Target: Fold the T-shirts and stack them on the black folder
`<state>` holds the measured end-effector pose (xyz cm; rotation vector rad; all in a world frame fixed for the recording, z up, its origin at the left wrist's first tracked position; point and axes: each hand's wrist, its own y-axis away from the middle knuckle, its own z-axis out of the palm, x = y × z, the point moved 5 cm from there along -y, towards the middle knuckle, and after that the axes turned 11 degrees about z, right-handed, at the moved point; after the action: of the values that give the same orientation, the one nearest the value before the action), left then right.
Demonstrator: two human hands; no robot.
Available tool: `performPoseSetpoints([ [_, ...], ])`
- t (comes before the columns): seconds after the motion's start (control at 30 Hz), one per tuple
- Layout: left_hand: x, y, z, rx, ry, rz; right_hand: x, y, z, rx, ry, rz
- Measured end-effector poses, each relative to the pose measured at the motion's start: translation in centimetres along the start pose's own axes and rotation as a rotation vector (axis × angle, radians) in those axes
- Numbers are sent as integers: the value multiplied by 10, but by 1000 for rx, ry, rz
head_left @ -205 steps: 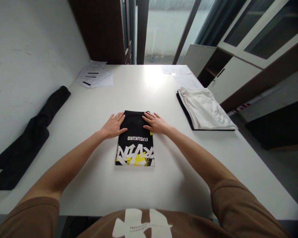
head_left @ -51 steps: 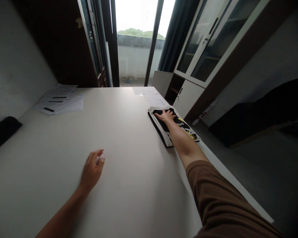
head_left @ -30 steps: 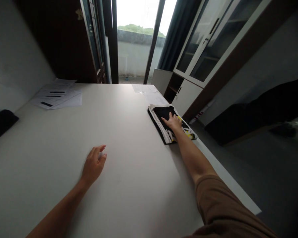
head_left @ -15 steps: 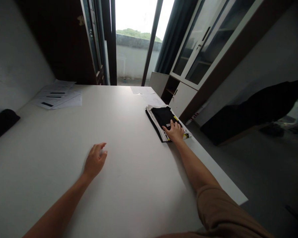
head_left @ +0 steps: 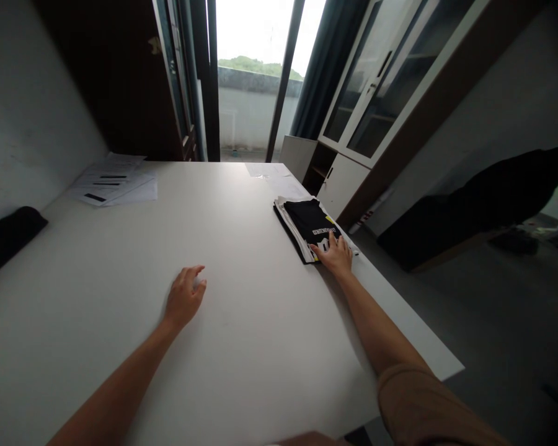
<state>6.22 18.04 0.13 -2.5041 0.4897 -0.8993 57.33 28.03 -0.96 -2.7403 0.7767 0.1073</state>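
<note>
A small stack of folded clothes [head_left: 292, 230] lies at the right edge of the white table. Its top piece is a folded black garment [head_left: 307, 217] with white lettering and a yellow patch. My right hand [head_left: 337, 255] rests over the near right corner of this pile, palm down, fingers spread and gripping nothing that I can see. Well to the left, my left hand [head_left: 186, 296] lies on the tabletop with thumb and fingers apart and nothing between them.
Loose printed papers [head_left: 121, 186] lie at the table's far left, and thin sheets [head_left: 279, 183] at the far right corner. A dark rolled item [head_left: 12, 238] is at the left edge. Beyond the white table [head_left: 242, 347] stand a glass-door cabinet [head_left: 372, 80] and a window.
My right hand has slid a little right and toward me over the pile, uncovering more of the white lettering. My left hand appears slightly further right, its pose about the same.
</note>
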Motion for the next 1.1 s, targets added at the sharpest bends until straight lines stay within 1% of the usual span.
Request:
performPoseSetpoints([
  [0.17,0,-1,1,3,-5,13,-3,5,-5,15,4,-3],
  [0.33,-1,-1,3,6,-11,6,-3,10,-12,74,-42,-21],
  [0.4,0,0,2,8,-3,-1,-2,12,-13,124,-77,-45],
  [0.43,0,1,2,9,2,-6,-1,13,-15,174,-95,-57],
  [0.47,-1,2,2,8,4,-10,-1,13,-15,226,-112,-80],
  [0.5,-3,2,1,7,1,-12,-2,13,-15,249,-127,-117],
  [0.57,-12,2,-3,-9,-36,-11,-5,12,-12,241,-156,-190],
  [0.6,-20,1,-7,-27,-82,-15,-7,12,-13,259,-176,-215],
  [0.67,-43,-1,-23,-64,-209,-48,-9,13,-21,344,-237,-254],
  [0.73,-77,0,-55,-67,-334,-117,-15,19,-31,420,-319,-326],
  [0.77,-96,4,-77,-48,-378,-158,-20,23,-35,417,-359,-384],
  [0.8,-115,11,-102,-17,-422,-206,-26,28,-36,383,-393,-452],
  [0.87,-152,35,-162,60,-529,-316,-44,43,-34,247,-439,-587],
  [0.93,-181,75,-227,184,-770,-508,-66,64,-27,57,-444,-684],
  [1.0,-201,118,-281,266,-922,-706,-93,87,-18,-147,-396,-779],
  [1.03,-208,137,-299,266,-946,-794,-106,98,-14,-225,-365,-822],
  [1.07,-212,151,-311,258,-950,-846,-120,107,-12,-274,-338,-857],
  [1.1,-213,160,-318,230,-945,-889,-133,113,-10,-293,-321,-883],
])
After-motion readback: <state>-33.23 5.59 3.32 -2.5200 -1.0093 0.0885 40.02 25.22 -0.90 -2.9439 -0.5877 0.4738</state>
